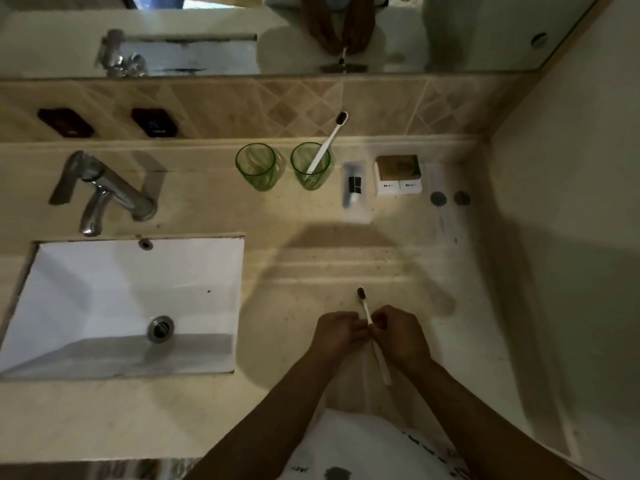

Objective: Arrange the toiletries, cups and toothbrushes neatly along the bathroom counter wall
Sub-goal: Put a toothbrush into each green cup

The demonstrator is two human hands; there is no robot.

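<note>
Both my hands meet over the near counter around a white toothbrush with a dark head pointing away from me. My right hand pinches its handle; my left hand touches it from the left, fingers closed. A clear wrapper seems to hang below the hands, but it is faint. Along the wall stand an empty green cup and a second green cup holding another toothbrush. To their right lie a clear packet with a small tube, two white boxes and a flat clear sachet.
A white sink is set into the counter at left, with a chrome tap behind it. A mirror runs above the tiled backsplash. The side wall closes the counter on the right. Two dark wall dispensers hang left.
</note>
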